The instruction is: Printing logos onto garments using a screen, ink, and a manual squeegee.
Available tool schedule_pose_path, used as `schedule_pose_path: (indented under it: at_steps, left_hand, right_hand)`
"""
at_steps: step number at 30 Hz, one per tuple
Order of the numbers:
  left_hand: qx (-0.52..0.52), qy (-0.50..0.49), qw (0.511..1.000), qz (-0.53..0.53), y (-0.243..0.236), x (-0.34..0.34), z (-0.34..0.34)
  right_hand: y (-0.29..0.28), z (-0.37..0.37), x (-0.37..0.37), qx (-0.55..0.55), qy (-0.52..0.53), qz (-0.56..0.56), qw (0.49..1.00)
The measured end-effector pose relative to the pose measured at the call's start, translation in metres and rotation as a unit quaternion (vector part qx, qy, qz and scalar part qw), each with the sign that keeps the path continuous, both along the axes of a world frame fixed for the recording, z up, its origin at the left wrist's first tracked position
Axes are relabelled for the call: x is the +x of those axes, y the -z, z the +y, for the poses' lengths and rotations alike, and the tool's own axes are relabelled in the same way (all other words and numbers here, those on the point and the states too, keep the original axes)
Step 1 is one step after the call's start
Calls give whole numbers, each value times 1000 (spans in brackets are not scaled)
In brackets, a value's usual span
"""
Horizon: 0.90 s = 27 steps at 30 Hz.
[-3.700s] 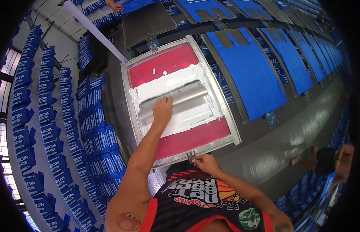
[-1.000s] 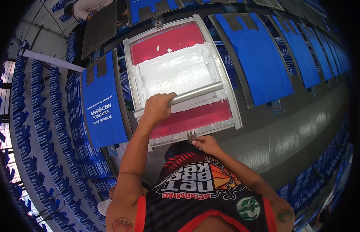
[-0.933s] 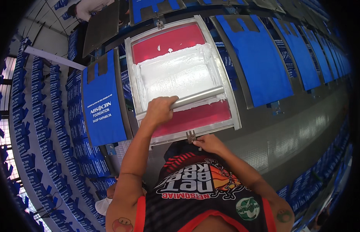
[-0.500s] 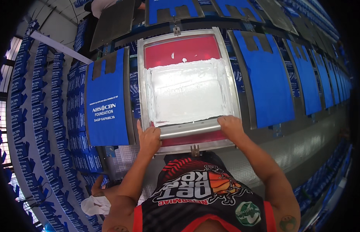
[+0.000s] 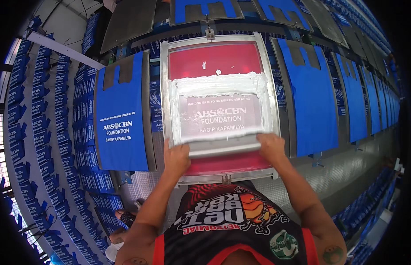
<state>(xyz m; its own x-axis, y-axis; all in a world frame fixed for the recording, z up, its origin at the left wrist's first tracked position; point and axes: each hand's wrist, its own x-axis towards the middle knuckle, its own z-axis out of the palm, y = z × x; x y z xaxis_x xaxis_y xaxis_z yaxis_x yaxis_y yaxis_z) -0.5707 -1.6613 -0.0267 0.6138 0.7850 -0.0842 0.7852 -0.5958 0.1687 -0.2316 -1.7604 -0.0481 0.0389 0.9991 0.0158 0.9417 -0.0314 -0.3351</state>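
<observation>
our left hand (image 5: 176, 158), right hand (image 5: 271, 149): each gripping one end of a metal squeegee (image 5: 223, 149), set between them. beneath: screen-printing frame (image 5: 268, 88). beyond: white ink (image 5: 221, 85). step, we judge: squeegee pass; next move calls for even pressure.

Left: a blue cloth piece (image 5: 121, 99), notched at its far end and printed in white, lies flat on a dark board (image 5: 148, 110). Right: a plain blue cloth panel (image 5: 312, 101), likewise notched; beyond it, a receding row of similar panels (image 5: 348, 90). Upper left: a bare dark panel (image 5: 128, 28) and a slanting white bar (image 5: 64, 49). Far left: long columns of overlapping printed blue pieces (image 5: 42, 141) near a bright window grid (image 5: 0, 128). Lower left: another person (image 5: 117, 237), partly hidden.
</observation>
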Motion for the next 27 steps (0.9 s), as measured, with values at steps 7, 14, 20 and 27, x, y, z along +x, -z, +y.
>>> schedule_pose_path:
  at_steps: [7, 14, 20, 27]
  left_hand:
    - [29, -27, 996, 82, -41, 57, 150]
    - [68, -9, 997, -22, -1, 1, -3]
    - [-5, -47, 992, 120, -47, 79, 185]
    - [72, 15, 992, 107, -51, 172, 173]
  right_hand:
    - [-33, 146, 39, -6, -9, -107, 994]
    - [-6, 0, -4, 23, 10, -36, 999]
    - [-41, 187, 56, -88, 0, -121, 989]
    - [-54, 117, 15, 279, 91, -48, 955]
